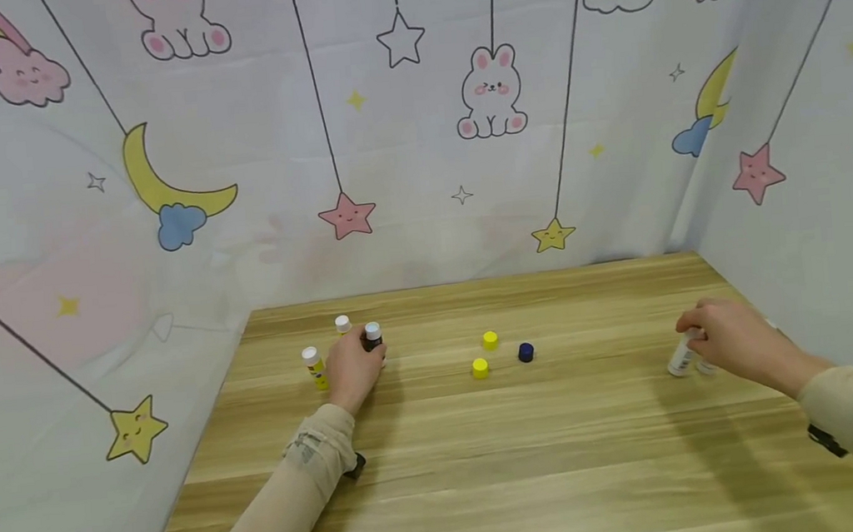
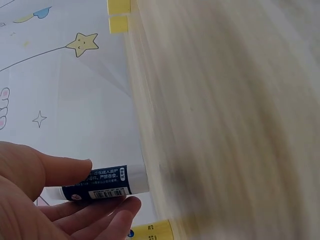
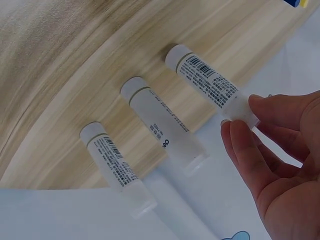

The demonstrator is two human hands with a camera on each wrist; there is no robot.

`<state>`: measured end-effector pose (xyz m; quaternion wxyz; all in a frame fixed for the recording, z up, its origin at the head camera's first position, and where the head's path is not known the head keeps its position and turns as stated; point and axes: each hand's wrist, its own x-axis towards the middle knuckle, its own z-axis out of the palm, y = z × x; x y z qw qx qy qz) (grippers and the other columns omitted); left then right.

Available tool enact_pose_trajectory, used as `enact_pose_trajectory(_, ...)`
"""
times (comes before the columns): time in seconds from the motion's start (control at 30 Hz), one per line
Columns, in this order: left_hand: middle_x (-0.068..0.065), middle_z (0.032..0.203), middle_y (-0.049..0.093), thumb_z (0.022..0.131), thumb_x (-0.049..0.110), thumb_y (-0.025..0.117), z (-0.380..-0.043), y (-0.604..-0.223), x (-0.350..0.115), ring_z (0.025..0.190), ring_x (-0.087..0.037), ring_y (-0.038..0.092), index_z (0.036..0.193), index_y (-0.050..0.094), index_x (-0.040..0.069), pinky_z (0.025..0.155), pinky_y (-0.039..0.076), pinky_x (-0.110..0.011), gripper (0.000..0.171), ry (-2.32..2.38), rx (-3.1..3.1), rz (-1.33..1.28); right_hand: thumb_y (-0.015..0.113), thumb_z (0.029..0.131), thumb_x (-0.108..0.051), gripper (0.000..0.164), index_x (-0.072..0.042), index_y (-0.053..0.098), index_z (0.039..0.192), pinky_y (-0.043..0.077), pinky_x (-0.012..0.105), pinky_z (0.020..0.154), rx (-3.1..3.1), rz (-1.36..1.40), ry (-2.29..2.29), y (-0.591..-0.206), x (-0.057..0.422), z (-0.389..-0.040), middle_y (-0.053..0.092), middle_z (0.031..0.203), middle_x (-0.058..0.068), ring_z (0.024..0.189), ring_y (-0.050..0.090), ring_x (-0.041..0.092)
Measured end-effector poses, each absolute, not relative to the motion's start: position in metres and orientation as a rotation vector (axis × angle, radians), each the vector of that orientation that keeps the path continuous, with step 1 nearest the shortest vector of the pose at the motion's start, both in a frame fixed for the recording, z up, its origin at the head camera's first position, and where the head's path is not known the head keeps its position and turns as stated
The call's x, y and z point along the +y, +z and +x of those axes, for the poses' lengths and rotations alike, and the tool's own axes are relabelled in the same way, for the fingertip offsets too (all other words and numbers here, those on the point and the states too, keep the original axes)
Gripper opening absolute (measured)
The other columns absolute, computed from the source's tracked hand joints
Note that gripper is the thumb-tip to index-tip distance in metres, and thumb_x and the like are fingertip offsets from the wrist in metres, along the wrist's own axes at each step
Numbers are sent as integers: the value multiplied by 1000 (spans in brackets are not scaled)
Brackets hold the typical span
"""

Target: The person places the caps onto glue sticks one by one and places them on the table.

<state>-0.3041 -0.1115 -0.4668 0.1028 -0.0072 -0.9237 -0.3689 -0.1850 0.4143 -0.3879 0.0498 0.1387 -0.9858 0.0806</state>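
My left hand [image 1: 355,368] grips a navy glue stick [image 2: 107,183] with white ends, thumb on one side and fingers on the other. Beside that hand, two yellow glue sticks [image 1: 317,373] with white tops stand on the table. On the right, my right hand [image 3: 280,145] pinches the upper end of a white glue stick [image 3: 207,80] between thumb and fingertips; its other end is at the tabletop. Two more white glue sticks, a middle one [image 3: 160,122] and an outer one [image 3: 116,162], stand in a row with it in the right wrist view.
Between the hands, two yellow caps [image 1: 490,340] and a navy cap [image 1: 526,352] sit on the wooden table [image 1: 486,453]. A printed white curtain [image 1: 418,158] hangs behind the table and along its sides.
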Motion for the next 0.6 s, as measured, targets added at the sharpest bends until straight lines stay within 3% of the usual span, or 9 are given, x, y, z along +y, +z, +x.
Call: enact_pose_trajectory(0.6,-9,99,72,90,23,77,-292,-458,-101,89,-26,66,118,70,6,77,51,-42,34,-1140,-2646,-80,76,85,-6,21,1,73,104,54,42,58,-2975,402,195,-392,421,-185,65,90,11,74,67,29)
